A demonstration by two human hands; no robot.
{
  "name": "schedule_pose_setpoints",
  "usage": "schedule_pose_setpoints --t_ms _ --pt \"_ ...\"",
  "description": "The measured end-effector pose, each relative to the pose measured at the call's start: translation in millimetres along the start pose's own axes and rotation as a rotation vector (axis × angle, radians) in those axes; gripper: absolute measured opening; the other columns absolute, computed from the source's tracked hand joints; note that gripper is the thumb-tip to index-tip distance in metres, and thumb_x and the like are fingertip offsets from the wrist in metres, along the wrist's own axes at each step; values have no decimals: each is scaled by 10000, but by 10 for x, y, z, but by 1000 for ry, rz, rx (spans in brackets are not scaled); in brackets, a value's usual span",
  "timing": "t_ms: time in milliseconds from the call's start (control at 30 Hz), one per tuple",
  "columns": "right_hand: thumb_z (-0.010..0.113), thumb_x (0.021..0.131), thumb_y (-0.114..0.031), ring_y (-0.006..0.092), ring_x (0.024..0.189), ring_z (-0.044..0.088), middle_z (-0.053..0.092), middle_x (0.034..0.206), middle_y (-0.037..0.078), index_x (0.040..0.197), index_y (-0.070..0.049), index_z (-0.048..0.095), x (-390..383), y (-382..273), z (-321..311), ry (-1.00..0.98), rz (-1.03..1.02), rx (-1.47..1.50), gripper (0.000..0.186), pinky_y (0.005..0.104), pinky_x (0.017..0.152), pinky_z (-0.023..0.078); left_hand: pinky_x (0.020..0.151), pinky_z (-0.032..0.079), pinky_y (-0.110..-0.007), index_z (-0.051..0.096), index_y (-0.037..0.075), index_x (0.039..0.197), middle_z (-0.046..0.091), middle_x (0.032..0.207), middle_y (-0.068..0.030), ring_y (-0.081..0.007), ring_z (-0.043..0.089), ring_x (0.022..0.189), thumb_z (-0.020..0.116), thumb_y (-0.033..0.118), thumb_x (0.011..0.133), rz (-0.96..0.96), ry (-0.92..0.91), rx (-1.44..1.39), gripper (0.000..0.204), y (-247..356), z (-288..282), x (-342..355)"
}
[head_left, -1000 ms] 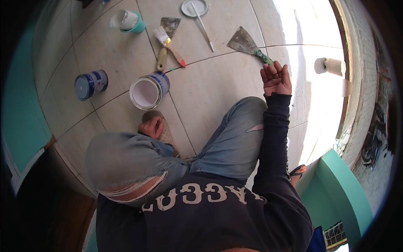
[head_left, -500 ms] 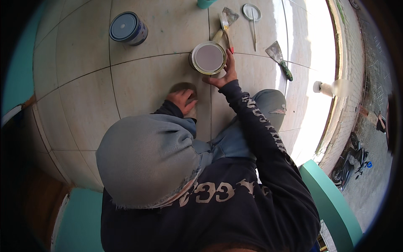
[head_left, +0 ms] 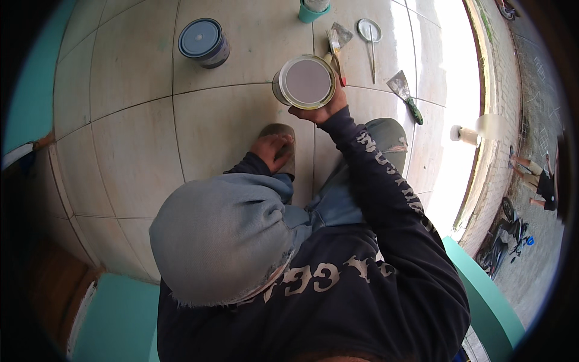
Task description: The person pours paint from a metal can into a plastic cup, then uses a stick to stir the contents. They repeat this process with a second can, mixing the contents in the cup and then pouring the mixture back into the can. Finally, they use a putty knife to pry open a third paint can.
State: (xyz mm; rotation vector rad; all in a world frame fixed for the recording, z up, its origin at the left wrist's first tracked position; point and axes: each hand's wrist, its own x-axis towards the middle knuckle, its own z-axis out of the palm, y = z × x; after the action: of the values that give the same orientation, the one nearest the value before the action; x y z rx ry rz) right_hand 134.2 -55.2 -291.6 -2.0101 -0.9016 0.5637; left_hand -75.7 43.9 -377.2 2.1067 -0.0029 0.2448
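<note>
A round metal can (head_left: 307,82), its rim shiny and the face inside it pale greyish pink, is in my right hand (head_left: 329,108). My fingers and thumb wrap around its near right side. Whether that face is a lid or paint I cannot tell. My left hand (head_left: 272,151) lies on my shoe (head_left: 280,130), fingers loosely stretched out, with nothing in it. Just beyond the can are a paintbrush (head_left: 333,43) and a scraper blade (head_left: 343,34), partly hidden. To the right lies a putty knife with a green handle (head_left: 406,98).
A closed blue-grey can (head_left: 204,43) stands at far left on the tiles. A teal cup (head_left: 313,11) with something white in it is at the far edge. A thin stick lies across a round lid (head_left: 369,30). Outside on the right are a person (head_left: 541,181) and a motorcycle (head_left: 505,238).
My right hand has brought the can up closer, so it looks larger. My left hand stays at the shoe. The whole view has shifted slightly.
</note>
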Motion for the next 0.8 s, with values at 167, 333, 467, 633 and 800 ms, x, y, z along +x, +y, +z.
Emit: schedule_pose_setpoints --t_ms 167,333,467,633,800 --pt "868 584 -431 238 1225 499 554 1273 86 1360 -64 355 -5 -142 -241 147 -66 147 1000 370 1061 381 838 492 -459 594 63 1086 632 1026 -162 -385 603 949 697 248 799 -16 -11 38 356 -42 15 -64" --pt "893 565 -378 261 1159 561 555 1270 121 1393 -35 310 -57 18 -288 158 -208 -243 1069 372 1002 450 843 490 -455 596 72 1109 630 1012 -169 -379 604 958 698 274 803 -48 -69 109 380 -50 32 -56" --pt "905 563 -226 276 1209 540 535 1311 141 1420 -31 285 -32 18 -407 229 -229 -108 1075 362 1030 434 809 490 -450 593 81 1048 619 971 -167 -369 606 924 701 304 800 -26 -28 98 350 -46 29 -44" --pt "910 585 -254 289 1196 563 557 1290 159 1442 -21 246 5 -665 -773 490 -488 -10 1109 372 1017 448 719 491 -439 575 87 960 589 887 -142 -355 600 818 727 280 767 7 -34 171 313 -69 45 -14" --pt "922 575 -286 289 1177 573 560 1280 163 1444 -13 236 114 -817 -965 614 -565 -75 1141 367 991 468 696 489 -435 587 86 953 579 859 -136 -347 597 793 734 269 749 50 1 188 311 -51 56 -7"
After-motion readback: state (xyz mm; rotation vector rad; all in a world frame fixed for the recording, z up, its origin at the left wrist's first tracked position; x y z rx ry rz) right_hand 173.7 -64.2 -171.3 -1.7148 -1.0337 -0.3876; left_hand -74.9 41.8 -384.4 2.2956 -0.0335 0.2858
